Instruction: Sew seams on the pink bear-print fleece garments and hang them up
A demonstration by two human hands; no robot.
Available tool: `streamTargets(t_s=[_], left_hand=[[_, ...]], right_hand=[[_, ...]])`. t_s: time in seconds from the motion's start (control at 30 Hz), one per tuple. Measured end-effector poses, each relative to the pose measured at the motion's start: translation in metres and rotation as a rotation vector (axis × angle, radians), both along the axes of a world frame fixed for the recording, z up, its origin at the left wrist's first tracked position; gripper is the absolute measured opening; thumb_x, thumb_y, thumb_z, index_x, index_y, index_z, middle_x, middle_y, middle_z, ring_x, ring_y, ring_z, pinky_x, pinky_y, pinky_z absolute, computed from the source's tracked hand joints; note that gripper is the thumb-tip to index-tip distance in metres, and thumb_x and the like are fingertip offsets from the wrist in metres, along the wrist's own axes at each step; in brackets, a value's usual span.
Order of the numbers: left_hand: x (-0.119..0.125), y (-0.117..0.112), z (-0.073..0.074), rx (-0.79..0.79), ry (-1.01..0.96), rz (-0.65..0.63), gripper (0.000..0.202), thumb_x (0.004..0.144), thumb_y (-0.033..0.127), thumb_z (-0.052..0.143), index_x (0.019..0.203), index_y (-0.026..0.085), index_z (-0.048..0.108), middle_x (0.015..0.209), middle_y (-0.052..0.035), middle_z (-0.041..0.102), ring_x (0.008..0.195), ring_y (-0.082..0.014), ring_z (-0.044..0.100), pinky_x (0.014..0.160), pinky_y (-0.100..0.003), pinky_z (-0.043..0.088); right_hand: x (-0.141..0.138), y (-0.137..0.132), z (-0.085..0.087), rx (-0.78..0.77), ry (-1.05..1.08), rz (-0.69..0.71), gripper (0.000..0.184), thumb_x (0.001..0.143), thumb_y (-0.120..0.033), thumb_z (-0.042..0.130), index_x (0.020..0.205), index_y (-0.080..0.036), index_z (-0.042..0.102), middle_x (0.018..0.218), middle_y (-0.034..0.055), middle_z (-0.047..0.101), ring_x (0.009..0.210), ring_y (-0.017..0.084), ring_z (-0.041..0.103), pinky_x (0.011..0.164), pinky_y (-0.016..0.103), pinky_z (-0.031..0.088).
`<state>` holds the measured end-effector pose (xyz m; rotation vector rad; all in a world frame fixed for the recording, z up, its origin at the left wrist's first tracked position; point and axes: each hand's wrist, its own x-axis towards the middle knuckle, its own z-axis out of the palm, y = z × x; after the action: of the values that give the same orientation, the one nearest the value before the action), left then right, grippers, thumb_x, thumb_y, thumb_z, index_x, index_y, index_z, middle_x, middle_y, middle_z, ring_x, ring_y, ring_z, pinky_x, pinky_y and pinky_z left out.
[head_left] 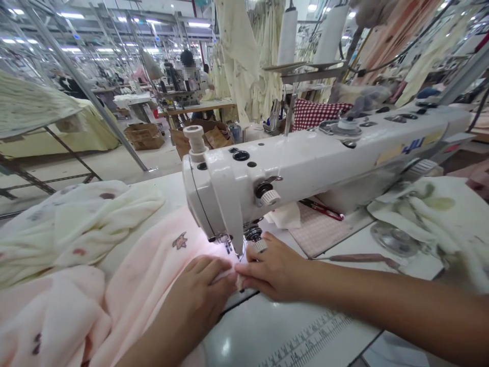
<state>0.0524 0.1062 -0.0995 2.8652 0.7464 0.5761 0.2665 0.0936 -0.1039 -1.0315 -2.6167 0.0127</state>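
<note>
A white sewing machine [305, 163] stands across the table, its needle [229, 247] lit over pink fleece fabric [145, 285] printed with small animals. My left hand [198, 295] lies on the fabric just before the needle, fingers curled and pressing the edge down. My right hand [273, 270] sits right of the needle, fingers pinched together on the same fabric edge, its thumb near the presser foot.
Cream fleece pieces [76, 224] are heaped at the left, more pale fabric [439, 219] at the right. A checked pink cloth [324, 232] and a red tool [321, 209] lie under the machine arm. A ruler strip [305, 341] runs along the table front. Another worker sits far behind.
</note>
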Motion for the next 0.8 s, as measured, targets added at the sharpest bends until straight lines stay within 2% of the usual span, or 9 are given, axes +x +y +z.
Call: streamTargets(t_s=[0.13, 0.23, 0.47, 0.53, 0.63, 0.73, 0.8], left_hand=[[-0.003, 0.011, 0.000, 0.022, 0.015, 0.054, 0.021, 0.091, 0.021, 0.043, 0.097, 0.023, 0.063, 0.101, -0.0033, 0.061, 0.089, -0.0174, 0.056, 0.075, -0.031, 0.046], [-0.005, 0.022, -0.001, 0.072, -0.022, 0.067, 0.020, 0.090, 0.023, 0.044, 0.095, 0.025, 0.064, 0.102, -0.0021, 0.063, 0.089, -0.0170, 0.059, 0.077, -0.031, 0.047], [-0.010, 0.036, -0.014, 0.101, -0.046, 0.178, 0.021, 0.090, 0.030, 0.047, 0.090, 0.025, 0.067, 0.076, -0.0018, 0.064, 0.073, -0.0158, 0.061, 0.069, -0.028, 0.050], [-0.009, 0.039, -0.012, 0.100, -0.078, 0.178, 0.021, 0.090, 0.031, 0.047, 0.089, 0.025, 0.068, 0.076, -0.0021, 0.065, 0.073, -0.0157, 0.062, 0.070, -0.028, 0.051], [-0.006, 0.042, 0.001, 0.067, -0.082, 0.164, 0.022, 0.090, 0.029, 0.046, 0.088, 0.024, 0.068, 0.076, -0.0023, 0.065, 0.074, -0.0155, 0.062, 0.068, -0.027, 0.051], [-0.002, 0.023, 0.007, 0.022, -0.072, 0.176, 0.021, 0.089, 0.023, 0.046, 0.085, 0.023, 0.066, 0.082, -0.0030, 0.065, 0.078, -0.0158, 0.061, 0.070, -0.028, 0.052], [0.003, -0.011, 0.000, 0.038, -0.089, 0.202, 0.021, 0.089, 0.021, 0.045, 0.082, 0.021, 0.065, 0.084, -0.0047, 0.065, 0.077, -0.0164, 0.061, 0.068, -0.029, 0.052]], right_hand=[[0.000, 0.004, -0.001, -0.019, -0.032, -0.015, 0.025, 0.092, -0.036, 0.048, 0.108, -0.021, 0.060, 0.087, 0.0044, 0.061, 0.082, 0.018, 0.049, 0.076, 0.036, 0.030], [0.001, 0.004, -0.001, -0.021, -0.023, -0.015, 0.025, 0.092, -0.037, 0.047, 0.107, -0.022, 0.060, 0.092, 0.0049, 0.062, 0.082, 0.018, 0.050, 0.077, 0.036, 0.030], [0.002, 0.001, -0.003, -0.028, 0.020, -0.044, 0.024, 0.092, -0.038, 0.046, 0.105, -0.023, 0.061, 0.093, 0.0045, 0.062, 0.082, 0.019, 0.049, 0.080, 0.037, 0.032], [0.001, 0.002, -0.005, -0.045, 0.017, -0.052, 0.025, 0.092, -0.039, 0.046, 0.105, -0.024, 0.062, 0.093, 0.0050, 0.062, 0.083, 0.019, 0.050, 0.081, 0.037, 0.032], [0.001, 0.004, -0.003, -0.062, 0.024, -0.054, 0.024, 0.091, -0.037, 0.049, 0.105, -0.024, 0.063, 0.092, 0.0049, 0.061, 0.083, 0.018, 0.050, 0.083, 0.038, 0.032], [0.001, -0.003, 0.008, -0.069, 0.053, 0.002, 0.022, 0.090, -0.032, 0.050, 0.104, -0.021, 0.064, 0.085, 0.0039, 0.061, 0.080, 0.017, 0.050, 0.078, 0.035, 0.033], [0.003, -0.018, 0.017, -0.073, 0.097, 0.055, 0.022, 0.091, -0.027, 0.047, 0.102, -0.019, 0.064, 0.081, 0.0041, 0.061, 0.079, 0.017, 0.050, 0.073, 0.033, 0.033]])
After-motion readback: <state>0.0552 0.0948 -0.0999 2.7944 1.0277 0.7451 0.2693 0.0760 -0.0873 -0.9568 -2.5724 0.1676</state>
